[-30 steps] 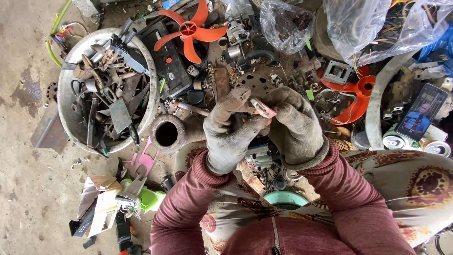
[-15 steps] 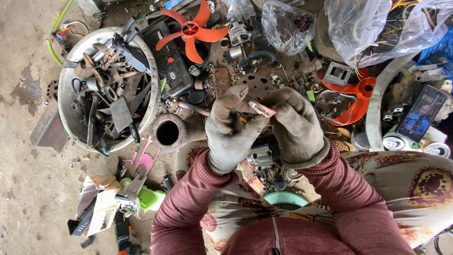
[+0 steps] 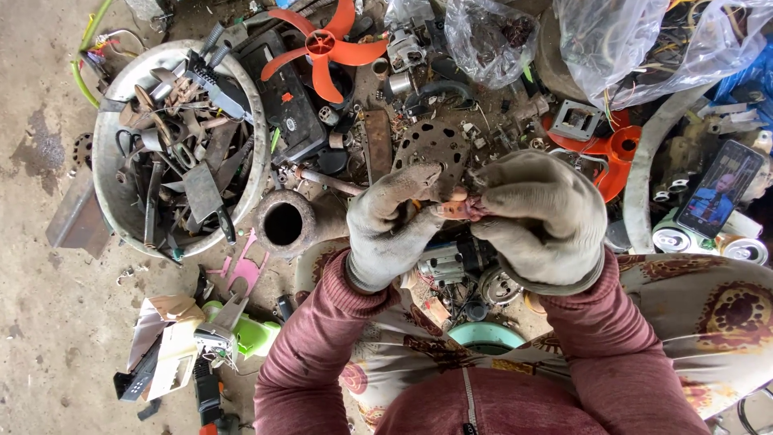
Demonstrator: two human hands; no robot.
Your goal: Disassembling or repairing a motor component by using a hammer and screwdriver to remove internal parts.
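Both gloved hands meet above the scrap heap, pinching one small copper-coloured part between them. The left hand has its fingers narrowed on the part's left end, and the right hand closes over the other end, perhaps to twist or pull it; the gloves hide exactly how it is gripped. The part sits mid-scene, raised close for a clear look. Below lies a perforated round metal plate. To the far left stands a grey metal basin of rusty tools, with an orange plastic fan blade farther back.
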